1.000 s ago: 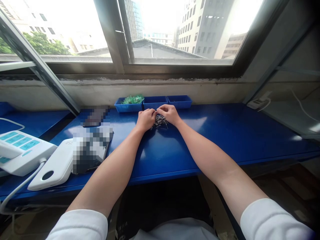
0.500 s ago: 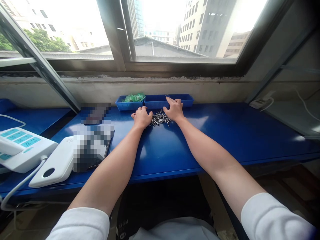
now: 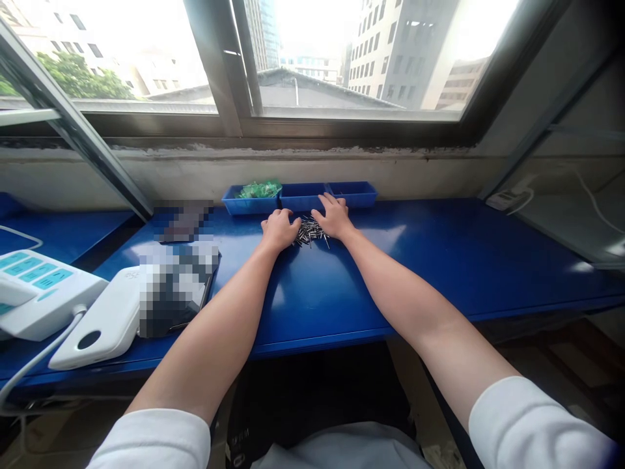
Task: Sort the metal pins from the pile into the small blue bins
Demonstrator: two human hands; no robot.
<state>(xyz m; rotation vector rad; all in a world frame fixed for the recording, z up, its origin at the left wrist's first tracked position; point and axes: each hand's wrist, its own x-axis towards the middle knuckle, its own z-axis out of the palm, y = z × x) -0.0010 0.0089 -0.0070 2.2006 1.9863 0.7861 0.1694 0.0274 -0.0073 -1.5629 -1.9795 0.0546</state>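
Note:
A pile of thin, silvery metal pieces like small screws or pins (image 3: 308,232) lies on the blue table, between my two hands. My left hand (image 3: 280,231) rests at the pile's left edge, thumb apart from the bent fingers. On the other side, my right hand (image 3: 336,217) is spread, with its thumb at the pile and its fingers reaching toward the bins. Neither hand shows anything gripped. Just behind them stands a row of blue bins: the left bin (image 3: 251,204) holds green, clear-looking pieces, while the middle bin (image 3: 303,198) and right bin (image 3: 359,198) are partly visible inside.
To the left lie a white power bank (image 3: 100,326), a white power strip (image 3: 46,293) with a cable, and blurred-out items (image 3: 178,286). Metal shelf posts (image 3: 97,140) rise at the sides. A window (image 3: 342,58) is behind the table (image 3: 439,260).
My right hand has come down slightly, its raised fingers lowering near the middle bin. My left hand has shifted a little, its fingers closer together. The whole view has moved slightly.

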